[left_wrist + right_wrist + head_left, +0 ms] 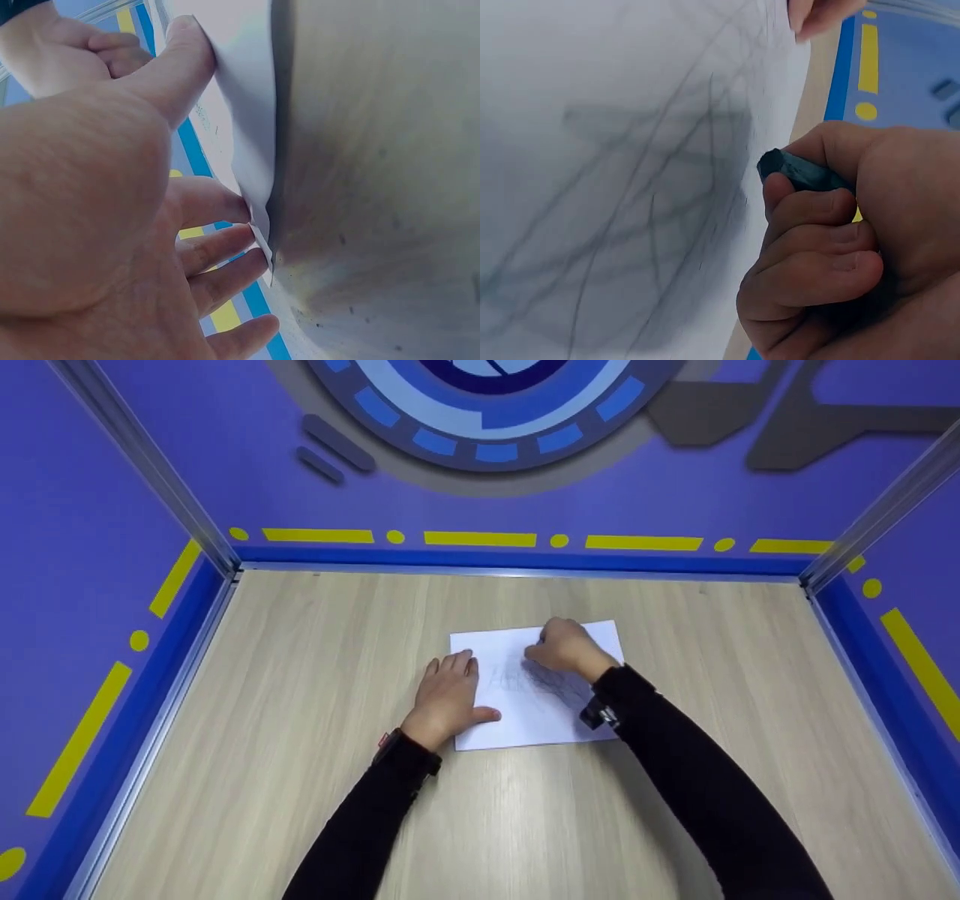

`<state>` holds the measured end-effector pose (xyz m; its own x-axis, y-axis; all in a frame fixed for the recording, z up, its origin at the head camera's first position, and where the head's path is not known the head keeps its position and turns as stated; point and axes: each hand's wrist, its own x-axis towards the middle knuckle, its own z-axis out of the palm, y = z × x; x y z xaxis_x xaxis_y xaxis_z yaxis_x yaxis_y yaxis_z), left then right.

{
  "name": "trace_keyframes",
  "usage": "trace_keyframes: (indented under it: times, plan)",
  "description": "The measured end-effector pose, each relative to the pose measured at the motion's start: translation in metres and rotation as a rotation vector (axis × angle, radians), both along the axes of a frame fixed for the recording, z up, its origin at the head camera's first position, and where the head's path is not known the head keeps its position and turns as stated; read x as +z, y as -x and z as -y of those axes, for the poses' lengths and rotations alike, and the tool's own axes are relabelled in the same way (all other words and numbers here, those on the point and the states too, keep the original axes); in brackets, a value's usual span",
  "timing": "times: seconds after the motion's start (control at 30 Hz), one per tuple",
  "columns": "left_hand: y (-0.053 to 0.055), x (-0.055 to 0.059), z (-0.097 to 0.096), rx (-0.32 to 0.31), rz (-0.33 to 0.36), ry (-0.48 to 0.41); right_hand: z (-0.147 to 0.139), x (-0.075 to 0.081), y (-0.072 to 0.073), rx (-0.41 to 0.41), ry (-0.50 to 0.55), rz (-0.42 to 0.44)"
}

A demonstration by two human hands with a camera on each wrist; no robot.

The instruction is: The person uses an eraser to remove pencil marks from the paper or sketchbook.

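Readable text, brands, numbers: we find none | white paper (pixel 517 729), centre of head view: we see dark strokes (pixel 551 680), none legible to us as writing | left cuff (pixel 409 757), lower left of centre: we see a red mark (pixel 383 740), too small to read

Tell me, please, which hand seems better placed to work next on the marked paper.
Probably the right hand: its fingers curl round a dark object, over the paper and close to grey marks. The left hand, with no tool visible, lies at the paper's left edge, perhaps steadying it.
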<state>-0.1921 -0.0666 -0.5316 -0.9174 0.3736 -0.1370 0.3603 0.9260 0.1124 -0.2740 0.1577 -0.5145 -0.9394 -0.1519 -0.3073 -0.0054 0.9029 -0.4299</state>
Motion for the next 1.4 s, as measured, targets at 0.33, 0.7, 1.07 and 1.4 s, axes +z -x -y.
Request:
trace_keyframes:
  times: [0.33,0.7,1.07,1.4]
  plan:
    - [0.000,-0.003,0.000,0.004,0.002,0.017,0.008,-0.011,-0.001,-0.026,0.002,-0.010]
    - [0.000,-0.002,0.001,0.020,0.049,-0.004,-0.054,-0.015,-0.003,-0.103,0.046,-0.006]
    - [0.000,-0.003,0.000,0.017,0.032,0.000,-0.118,-0.015,-0.013,-0.226,0.024,0.065]
    - [0.001,-0.003,-0.001,0.016,0.052,0.002,-0.116,-0.007,-0.016,-0.171,-0.019,0.024]
